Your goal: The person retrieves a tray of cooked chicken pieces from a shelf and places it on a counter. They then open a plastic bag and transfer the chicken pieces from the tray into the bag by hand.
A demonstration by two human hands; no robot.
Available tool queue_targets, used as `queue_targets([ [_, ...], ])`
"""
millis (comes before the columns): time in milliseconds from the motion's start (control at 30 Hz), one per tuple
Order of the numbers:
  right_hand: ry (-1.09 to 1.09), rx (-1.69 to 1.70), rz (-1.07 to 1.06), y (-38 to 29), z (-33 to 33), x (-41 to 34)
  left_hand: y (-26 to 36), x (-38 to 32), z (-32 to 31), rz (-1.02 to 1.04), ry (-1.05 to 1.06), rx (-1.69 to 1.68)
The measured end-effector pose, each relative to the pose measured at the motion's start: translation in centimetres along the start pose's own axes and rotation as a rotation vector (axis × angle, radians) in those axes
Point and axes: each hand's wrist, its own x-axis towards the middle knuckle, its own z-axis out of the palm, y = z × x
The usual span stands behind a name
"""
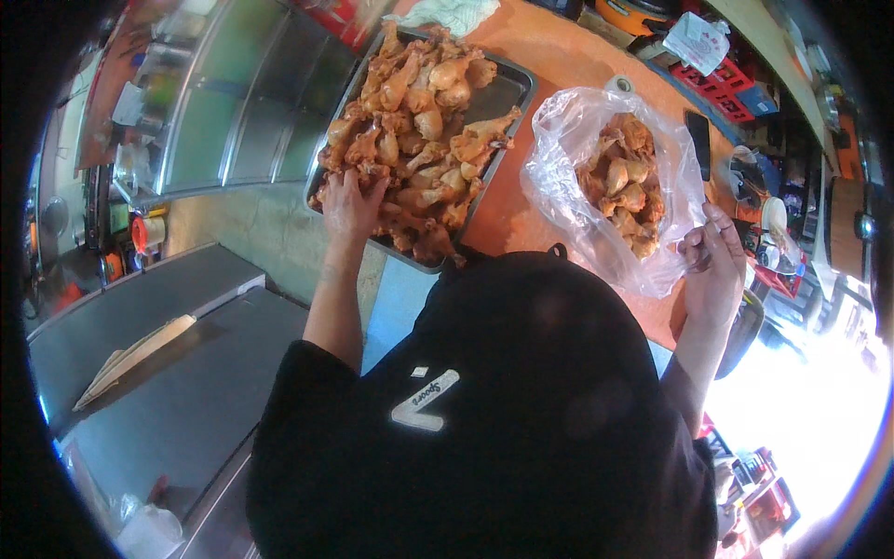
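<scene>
A metal tray (pixel 497 98) heaped with cooked-looking chicken drumsticks (pixel 412 133) lies before me on an orange counter. At the tray's near left corner, my left hand (pixel 353 202) rests on the pile with its fingers among the pieces. The fingertips are partly hidden, so a grip on any piece cannot be made out. To the right stands a clear plastic bag (pixel 555 185), its mouth spread wide, with several chicken pieces (pixel 627 183) inside. My right hand (pixel 716 244) pinches the bag's rim at its near right side.
Past the bag lie a dark phone (pixel 698 145) and a roll of tape (pixel 620 84). A pale cloth (pixel 447 15) sits beyond the tray. Red crates (pixel 712 91) line the far right. On my left are a glass-panelled cabinet (pixel 237 91) and a grey surface holding a long flat wooden object (pixel 136 360).
</scene>
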Motion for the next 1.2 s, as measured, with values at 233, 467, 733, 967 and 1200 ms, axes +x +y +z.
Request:
queue_targets([
  [233, -0.006, -0.015, 0.020, 0.3, 0.6, 0.0, -0.6, 0.1, 0.7, 0.096, 0.066, -0.025],
  [467, 0.017, -0.024, 0.040, -0.5, 0.9, 0.1, -1.0, 0.8, -0.7, -0.031, -0.117, -0.007],
  [733, -0.079, 0.005, 0.013, -1.1, 0.4, 0.1, 9.1, 5.0, -10.0, -0.063, -0.301, -0.527],
  [967, -0.039, -0.032, -0.056, -3.0, 0.3, -0.8, 27.5, 3.5, -9.9, 0.459, -0.554, -0.468],
  [1200, 0.054, 0.041, -0.094, -2.9, -2.0, -2.2, 19.9, 5.0, -7.2, 0.393, -0.514, -0.560],
])
